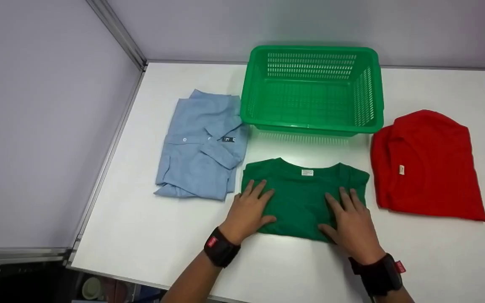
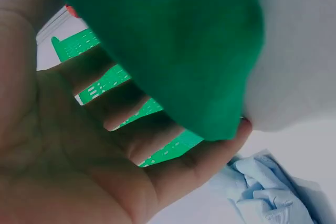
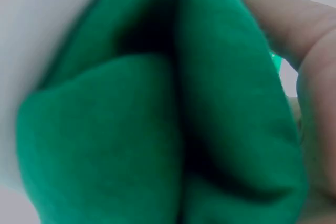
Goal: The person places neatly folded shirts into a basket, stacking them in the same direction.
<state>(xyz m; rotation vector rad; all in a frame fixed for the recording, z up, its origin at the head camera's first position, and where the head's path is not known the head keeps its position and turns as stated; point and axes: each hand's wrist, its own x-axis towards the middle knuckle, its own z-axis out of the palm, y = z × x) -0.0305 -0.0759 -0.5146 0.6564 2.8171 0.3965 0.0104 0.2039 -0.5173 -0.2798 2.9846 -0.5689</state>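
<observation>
A folded green T-shirt (image 1: 297, 202) lies on the white table, its neckline with a white label toward the basket. On its left part my left hand (image 1: 249, 210) rests with spread fingers; in the left wrist view those fingers (image 2: 194, 169) look fairly straight beside the green cloth (image 2: 184, 51). My right hand (image 1: 352, 223) touches the shirt's right part, fingers extended and thumb apart. Close folds of the green cloth (image 3: 105, 140) fill much of the right wrist view, with part of the right hand (image 3: 320, 77) at its edge.
Behind the T-shirt stands a green plastic basket (image 1: 310, 131) with nothing seen inside. A folded light-blue collared shirt (image 1: 202, 164) lies to the left, touching or just under the basket's edge. To the right lies a folded red garment (image 1: 436, 172). Pale panels (image 1: 49, 126) border the table.
</observation>
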